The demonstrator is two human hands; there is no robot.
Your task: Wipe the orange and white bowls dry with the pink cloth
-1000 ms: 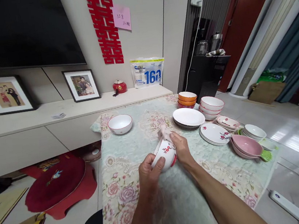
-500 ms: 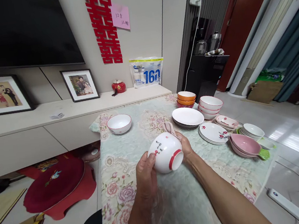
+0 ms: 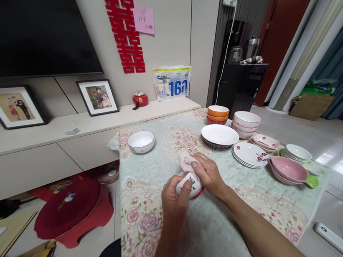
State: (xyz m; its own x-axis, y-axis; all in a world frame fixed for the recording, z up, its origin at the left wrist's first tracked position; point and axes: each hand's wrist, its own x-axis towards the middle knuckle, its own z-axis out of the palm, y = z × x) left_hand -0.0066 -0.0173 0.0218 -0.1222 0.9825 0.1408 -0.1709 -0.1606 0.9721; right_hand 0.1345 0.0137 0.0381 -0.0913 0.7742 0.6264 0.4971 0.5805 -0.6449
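Note:
A white bowl (image 3: 189, 186) with dark writing and a red ring is held above the near middle of the flowered tablecloth (image 3: 143, 182). My left hand (image 3: 176, 197) grips its left side, thumb across the outside. A pale pink cloth (image 3: 186, 161) is bunched in my right hand (image 3: 208, 173), which presses against the bowl's upper right side. Part of the bowl is hidden by my hands and the cloth. Another white bowl (image 3: 141, 141) with a red rim stands upright at the table's far left.
On the right are stacked orange bowls (image 3: 218, 112), white plates (image 3: 219, 135), flowered plates (image 3: 250, 155), red-rimmed bowls (image 3: 247, 120), pink dishes (image 3: 289, 168) and small white bowls (image 3: 297, 152). A red stool (image 3: 75, 217) stands left of the table.
The bowl has been turned and tilted, so its foot now faces down and away from view. My right hand has moved with the cloth onto its upper side. The view has shifted slightly left.

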